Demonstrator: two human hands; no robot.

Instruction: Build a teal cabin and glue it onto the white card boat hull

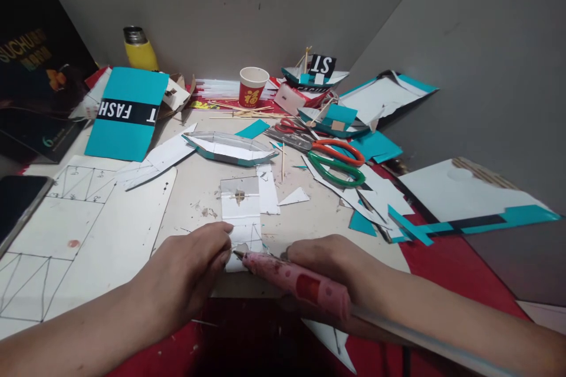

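1. The left hand (pixel 188 274) pinches the near edge of the white card strip (pixel 241 218), low centre of the frame.
2. The right hand (pixel 336 265) grips the pink glue gun (pixel 296 283), nozzle touching the strip.
3. The strip looks light, thin and easily creased, best held by its edges.
4. Scissors (pixel 336 159) and a paper boat (pixel 230 148) crowd the upper surface (pixel 198 188); bare room lies just left of the strip.

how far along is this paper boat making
Done: two finished boats stand at the back, and a bare hull lies mid-table. In hand: the left hand pins a small white card piece while the right hand holds a pink glue gun, nozzle at the card's near edge. Left: that hull has no mast or sail; sticks and marked-out white card lie unused.
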